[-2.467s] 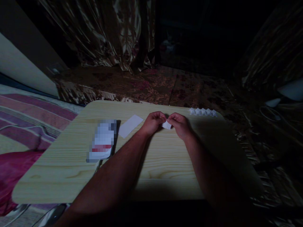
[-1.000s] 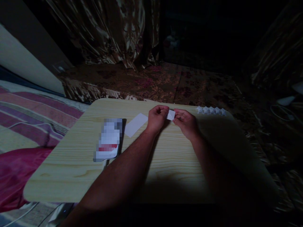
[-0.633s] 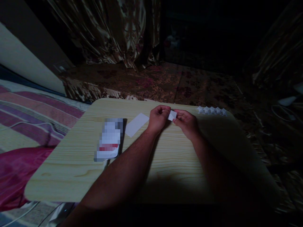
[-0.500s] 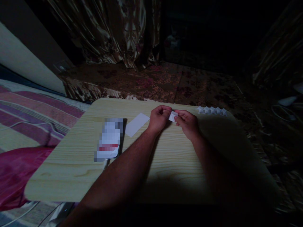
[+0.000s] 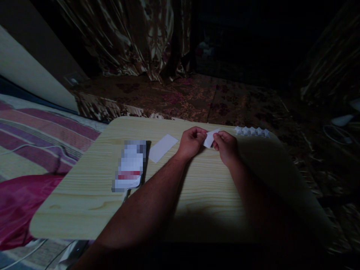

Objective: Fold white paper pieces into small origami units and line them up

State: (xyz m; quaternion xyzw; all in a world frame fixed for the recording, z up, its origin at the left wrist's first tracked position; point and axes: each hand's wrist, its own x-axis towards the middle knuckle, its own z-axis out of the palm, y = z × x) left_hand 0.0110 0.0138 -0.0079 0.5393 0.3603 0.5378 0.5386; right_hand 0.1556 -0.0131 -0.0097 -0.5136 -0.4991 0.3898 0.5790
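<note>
Work on the paper (image 5: 209, 138) was found part done. The paper was in both hands over the far part of the table (image 5: 208, 195), a little right of centre; whether its underside touched the wood could not be told. The left hand (image 5: 192, 143) was clamped on the paper's left side, thumb and fingers pinched together. The right hand (image 5: 226, 146) was likewise clamped on its right side, with a pointed corner showing just beyond the fingertips at the far side. The outline was small and angular, which was judged to indicate some folding done; the number of folds and the run of any creases were too small and dim to verify. As completed items, five white stars (image 5: 253, 131) were counted, set in a row along the table's far right edge, well formed as far as the light allowed. The paper showed no such star shape, so its shaping was judged unfinished. A flat white sheet (image 5: 163, 148) lay left of the left hand, apart from it, with no fold visible, and was recorded as unworked. To the left of the sheet, just beside it, lay a slab, probably a phone (image 5: 129, 165), its face obscured; neither hand touched it. On the evidence seen, five pieces stood complete, one was in progress and one was untouched.
</note>
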